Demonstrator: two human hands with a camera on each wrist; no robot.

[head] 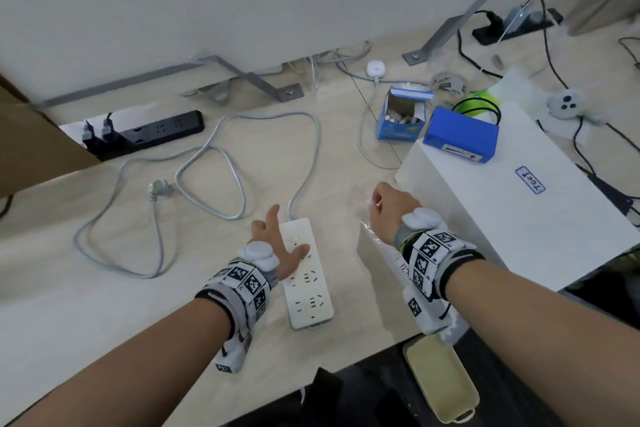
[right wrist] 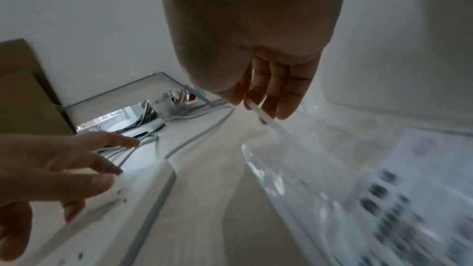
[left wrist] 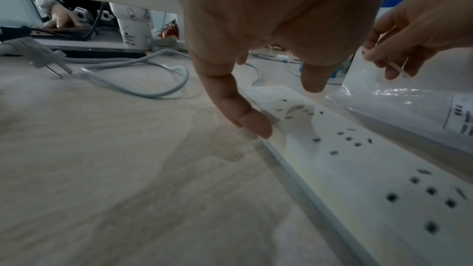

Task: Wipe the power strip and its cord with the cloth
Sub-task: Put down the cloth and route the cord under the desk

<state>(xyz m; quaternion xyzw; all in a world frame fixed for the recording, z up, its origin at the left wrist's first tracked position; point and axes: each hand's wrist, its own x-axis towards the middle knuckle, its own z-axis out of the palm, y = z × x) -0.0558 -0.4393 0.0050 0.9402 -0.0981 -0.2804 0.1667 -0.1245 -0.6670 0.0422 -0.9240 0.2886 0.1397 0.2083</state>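
A white power strip (head: 308,288) lies lengthwise on the pale wooden table, near its front edge. Its grey cord (head: 207,163) loops away to the left and ends in a loose plug (head: 159,188). My left hand (head: 277,246) is spread over the strip's far end, thumb on its top face (left wrist: 358,159) and a fingertip (left wrist: 253,122) at its left edge. My right hand (head: 384,211) pinches the top edge of a clear plastic bag (head: 377,246) with a printed label, just right of the strip (right wrist: 115,209). The bag (right wrist: 358,179) is blurred. I cannot make out a cloth.
A large white box (head: 519,218) stands close on the right with a blue box (head: 460,135) on it. An open blue carton (head: 401,118) sits behind. A black power strip (head: 149,135) with plugs lies at the back left. Metal frame legs and more cables line the back.
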